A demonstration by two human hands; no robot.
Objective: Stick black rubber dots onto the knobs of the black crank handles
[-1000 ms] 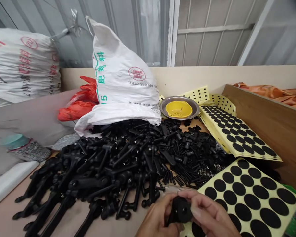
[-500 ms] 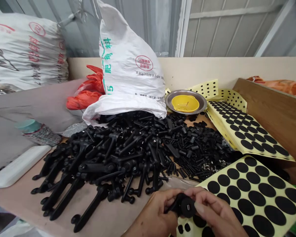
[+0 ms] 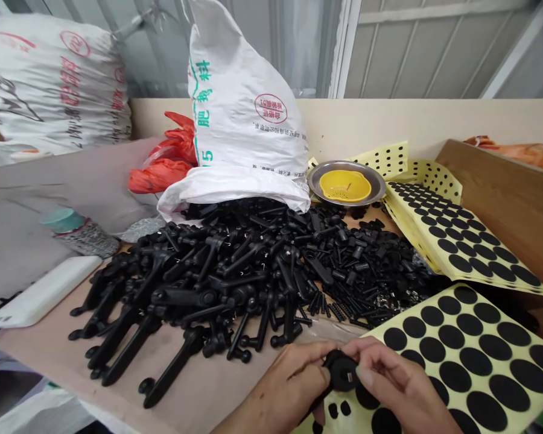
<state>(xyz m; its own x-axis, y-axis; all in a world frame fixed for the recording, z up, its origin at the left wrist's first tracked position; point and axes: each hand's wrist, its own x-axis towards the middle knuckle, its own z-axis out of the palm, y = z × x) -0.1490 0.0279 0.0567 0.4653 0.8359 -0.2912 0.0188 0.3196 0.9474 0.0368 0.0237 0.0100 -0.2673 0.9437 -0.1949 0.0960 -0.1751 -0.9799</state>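
Note:
A black plastic part with a round end (image 3: 344, 374) is held between my two hands at the bottom centre of the head view. A small rectangular slot with a pale, shiny spot shows in its round face. My left hand (image 3: 287, 380) is closed around the part from the left, hiding much of its body. From the right, my right hand (image 3: 396, 377) pinches the edge of the round end between thumb and fingers. Beneath both hands lies a yellow sheet of round black stickers (image 3: 461, 346), partly covered by them.
A pile of black plastic arms (image 3: 199, 295) spreads across the table. Small black parts (image 3: 371, 253) and black screws (image 3: 339, 307) lie to its right. Behind stand a white sack (image 3: 248, 114) and a metal bowl (image 3: 315, 181) with a yellow strainer (image 3: 346, 184). More sticker sheets (image 3: 466, 235) are stacked right.
My left hand has shifted slightly to the left and down, its fingers regripping the black part. The round end is tilted a little differently. The camera view has turned slightly.

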